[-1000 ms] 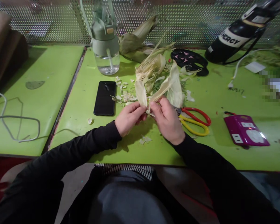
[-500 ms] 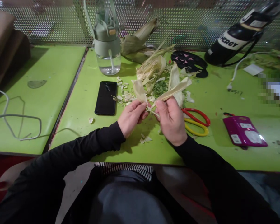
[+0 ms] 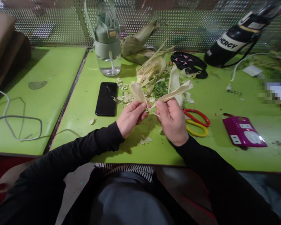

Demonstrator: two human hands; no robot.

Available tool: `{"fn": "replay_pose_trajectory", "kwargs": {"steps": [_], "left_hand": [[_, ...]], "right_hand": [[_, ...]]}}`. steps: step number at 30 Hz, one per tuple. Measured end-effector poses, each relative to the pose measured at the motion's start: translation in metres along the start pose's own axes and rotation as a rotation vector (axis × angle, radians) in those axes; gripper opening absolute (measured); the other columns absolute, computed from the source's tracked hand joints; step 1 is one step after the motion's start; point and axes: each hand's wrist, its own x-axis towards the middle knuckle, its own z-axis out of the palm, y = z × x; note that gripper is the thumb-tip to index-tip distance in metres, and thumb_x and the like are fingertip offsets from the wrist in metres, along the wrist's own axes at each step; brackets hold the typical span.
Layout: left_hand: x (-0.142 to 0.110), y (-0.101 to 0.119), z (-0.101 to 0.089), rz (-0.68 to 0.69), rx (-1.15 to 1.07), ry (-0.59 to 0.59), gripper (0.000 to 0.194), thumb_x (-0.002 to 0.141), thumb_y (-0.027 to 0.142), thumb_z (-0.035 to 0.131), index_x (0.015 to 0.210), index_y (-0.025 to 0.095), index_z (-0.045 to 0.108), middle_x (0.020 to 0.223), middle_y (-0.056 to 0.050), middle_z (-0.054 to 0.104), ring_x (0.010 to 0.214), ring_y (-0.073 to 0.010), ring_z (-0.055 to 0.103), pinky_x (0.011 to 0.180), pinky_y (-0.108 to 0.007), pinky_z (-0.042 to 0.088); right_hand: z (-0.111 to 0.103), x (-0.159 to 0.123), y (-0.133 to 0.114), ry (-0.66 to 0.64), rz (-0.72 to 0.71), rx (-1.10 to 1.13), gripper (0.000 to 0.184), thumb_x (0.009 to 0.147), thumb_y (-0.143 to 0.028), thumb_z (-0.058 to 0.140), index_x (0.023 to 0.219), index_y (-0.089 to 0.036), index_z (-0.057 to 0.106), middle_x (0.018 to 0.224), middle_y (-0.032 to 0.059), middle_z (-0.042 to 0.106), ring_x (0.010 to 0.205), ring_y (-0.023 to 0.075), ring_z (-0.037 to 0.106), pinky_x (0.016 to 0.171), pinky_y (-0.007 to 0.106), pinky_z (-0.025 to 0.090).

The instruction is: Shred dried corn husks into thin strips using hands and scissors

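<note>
My left hand (image 3: 132, 117) pinches a pale strip of corn husk (image 3: 138, 92), whose broad end stands up past my fingertips. Another husk strip (image 3: 175, 92) is pinched in my right hand (image 3: 170, 120) and sticks out up and to the right. Between my hands the two strips meet at a small crossing or knot (image 3: 149, 109). Just beyond lie a bundle of dry husks (image 3: 152, 70), green curled strands (image 3: 161, 89) and many small husk scraps (image 3: 124, 97). Scissors (image 3: 198, 128) with one red and one yellow handle rest beside my right hand, their blades hidden.
A black phone (image 3: 106, 98) lies left of the scraps, behind it a green water bottle (image 3: 107, 50). A black bottle (image 3: 234, 40) leans at the back right. A purple device (image 3: 245, 131) and a white cable (image 3: 235, 73) are on the right. A perforated screen (image 3: 178, 25) borders the table's back.
The husk strip in my left hand has tilted slightly to the left, and my left hand has shifted a little left. My right hand keeps its grip almost unmoved.
</note>
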Motion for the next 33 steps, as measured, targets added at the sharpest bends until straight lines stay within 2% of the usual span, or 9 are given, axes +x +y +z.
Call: {"fn": "replay_pose_trajectory", "kwargs": {"steps": [6,11,14,19,22,25,28,33], "left_hand": [[0.004,-0.002,-0.006,0.026,0.030,-0.027,0.013,0.095,0.020,0.049,0.084,0.016,0.055,0.053,0.007,0.046,0.043,-0.0029,0.033,0.043,-0.015,0.023],[0.011,-0.006,-0.010,0.027,0.096,-0.040,0.013,0.091,0.016,0.056,0.078,0.014,0.053,0.061,0.004,0.060,0.044,-0.0023,0.042,0.046,-0.016,0.031],[0.012,-0.006,-0.009,0.009,0.086,-0.019,0.011,0.091,0.015,0.053,0.081,0.013,0.055,0.062,0.002,0.063,0.045,-0.0033,0.045,0.047,-0.017,0.035],[0.013,-0.006,-0.007,-0.009,0.107,-0.011,0.006,0.084,0.012,0.062,0.080,0.012,0.058,0.062,0.002,0.064,0.044,-0.0033,0.047,0.047,-0.017,0.037],[0.014,-0.006,-0.009,0.032,0.137,-0.011,0.008,0.079,0.011,0.066,0.076,0.012,0.059,0.058,0.004,0.060,0.043,-0.0027,0.044,0.046,-0.017,0.036],[0.014,-0.007,-0.011,0.057,0.174,-0.020,0.008,0.075,0.009,0.068,0.073,0.012,0.060,0.056,0.006,0.055,0.045,-0.0031,0.043,0.047,-0.018,0.035],[0.013,-0.008,-0.011,0.013,0.211,-0.042,0.006,0.074,0.007,0.066,0.072,0.011,0.062,0.059,0.004,0.058,0.048,-0.0038,0.044,0.049,-0.019,0.035],[0.011,-0.013,-0.009,-0.027,0.118,-0.069,0.013,0.075,0.007,0.066,0.064,0.011,0.060,0.058,0.004,0.057,0.050,-0.0042,0.048,0.054,-0.020,0.041]], "right_hand": [[0.000,0.006,0.003,-0.063,0.015,0.008,0.023,0.097,-0.043,0.048,0.085,-0.023,0.049,0.060,-0.0057,0.044,0.047,0.0093,0.040,0.043,0.025,0.034],[0.000,0.008,0.004,-0.168,0.070,0.114,0.025,0.097,-0.046,0.047,0.087,-0.024,0.051,0.062,-0.0042,0.056,0.050,0.0102,0.052,0.043,0.023,0.043],[-0.002,0.007,0.003,-0.141,0.039,0.046,0.024,0.096,-0.044,0.050,0.082,-0.024,0.051,0.062,-0.0038,0.057,0.049,0.0103,0.054,0.043,0.023,0.044],[-0.003,0.006,-0.001,-0.074,-0.071,-0.147,0.021,0.096,-0.036,0.050,0.080,-0.023,0.049,0.059,-0.0039,0.055,0.052,0.0120,0.055,0.050,0.026,0.043],[-0.002,0.006,-0.002,-0.066,-0.099,-0.178,0.019,0.094,-0.036,0.052,0.081,-0.022,0.053,0.064,-0.0022,0.059,0.053,0.0117,0.053,0.051,0.027,0.042],[-0.004,0.008,-0.001,-0.088,-0.091,-0.141,0.020,0.088,-0.040,0.062,0.087,-0.021,0.062,0.076,0.0013,0.064,0.058,0.0131,0.055,0.054,0.029,0.044],[-0.005,0.012,0.002,-0.131,-0.096,-0.088,0.017,0.085,-0.038,0.066,0.080,-0.022,0.064,0.084,0.0034,0.066,0.071,0.0170,0.060,0.066,0.033,0.051],[-0.004,0.013,0.005,-0.116,-0.059,0.012,0.015,0.085,-0.031,0.065,0.074,-0.022,0.062,0.079,0.0013,0.063,0.074,0.0170,0.061,0.075,0.035,0.052]]}}
